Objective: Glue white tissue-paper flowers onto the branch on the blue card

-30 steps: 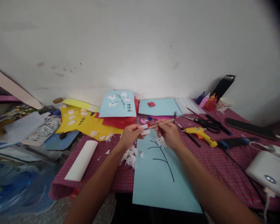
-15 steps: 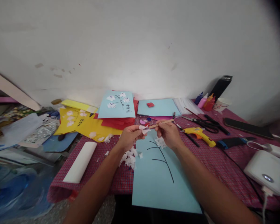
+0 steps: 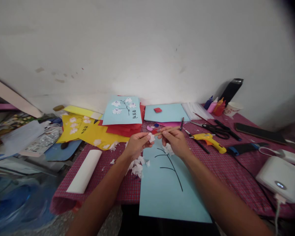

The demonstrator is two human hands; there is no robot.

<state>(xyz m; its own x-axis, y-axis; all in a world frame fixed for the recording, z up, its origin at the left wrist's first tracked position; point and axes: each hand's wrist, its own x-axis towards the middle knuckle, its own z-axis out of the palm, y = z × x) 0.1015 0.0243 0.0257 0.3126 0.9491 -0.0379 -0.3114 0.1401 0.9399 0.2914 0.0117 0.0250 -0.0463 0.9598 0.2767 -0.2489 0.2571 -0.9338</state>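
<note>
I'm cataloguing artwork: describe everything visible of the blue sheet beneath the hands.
The blue sheet looks like paper or card, lying flat on the checked tablecloth, its near end apparently jutting past the edge. A black stem curves down it with three branches leftward; near its top, a white paper cluster is partly hidden by the right hand.
</note>
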